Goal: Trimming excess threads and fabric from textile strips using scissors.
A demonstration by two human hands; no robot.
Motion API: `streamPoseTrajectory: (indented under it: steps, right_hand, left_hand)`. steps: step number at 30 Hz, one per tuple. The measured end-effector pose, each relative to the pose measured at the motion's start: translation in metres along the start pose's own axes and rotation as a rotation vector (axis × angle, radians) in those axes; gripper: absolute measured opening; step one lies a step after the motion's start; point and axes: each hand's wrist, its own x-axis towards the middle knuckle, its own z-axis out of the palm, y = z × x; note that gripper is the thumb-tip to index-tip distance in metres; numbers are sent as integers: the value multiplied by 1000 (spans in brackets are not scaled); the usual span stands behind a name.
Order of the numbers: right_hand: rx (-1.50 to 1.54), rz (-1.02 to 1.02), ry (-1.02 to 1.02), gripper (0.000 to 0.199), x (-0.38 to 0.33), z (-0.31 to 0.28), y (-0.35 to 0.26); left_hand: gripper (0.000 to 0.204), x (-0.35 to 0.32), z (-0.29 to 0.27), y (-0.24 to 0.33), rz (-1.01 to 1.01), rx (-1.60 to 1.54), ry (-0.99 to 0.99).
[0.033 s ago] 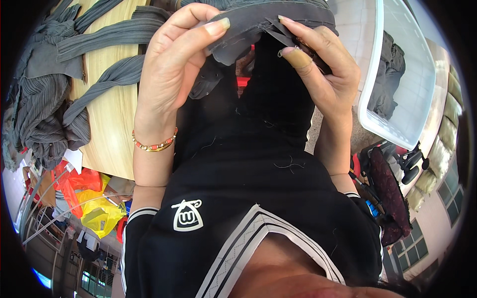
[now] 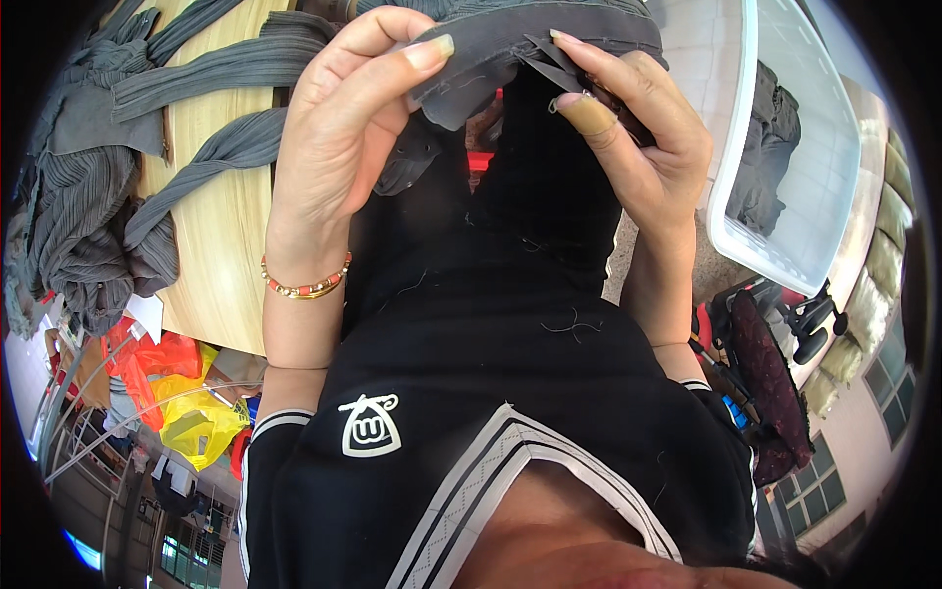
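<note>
My left hand pinches the edge of a dark grey fabric piece between thumb and fingers, at the top of the view. A stitched seam runs along the fabric, which curves across to the right. My right hand is closed around thread snips, their handle mostly hidden by the fingers. The two pointed blades are parted and their tips touch or lie close to the fabric's lower edge. A tan wrap covers my right thumb.
At left, dark grey pleated garments lie over a light wooden table. Below it hang a red bag and a yellow bag. A white plastic bin at right holds dark grey cloth. A dark red padded seat stands below the bin.
</note>
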Motion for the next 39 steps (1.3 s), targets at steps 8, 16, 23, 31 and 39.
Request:
streamPoseTrajectory:
  steps: [8, 16, 23, 31, 39]
  right_hand:
    - [-10, -51, 11, 43, 0, 0, 0]
    - [39, -70, 15, 40, 0, -2, 4]
    - [-26, -106, 59, 44, -4, -1, 3]
    - [-88, -127, 52, 45, -1, 1, -2]
    - [-47, -189, 66, 43, -1, 2, 6]
  left_hand:
    - [18, 1, 2, -2, -20, -66, -17]
    - [18, 1, 2, -2, -16, -63, -2]
    - [17, 2, 1, -3, -23, -74, -14]
    - [17, 2, 4, -3, -11, -72, -11]
    - [17, 3, 2, -3, -30, -62, -72]
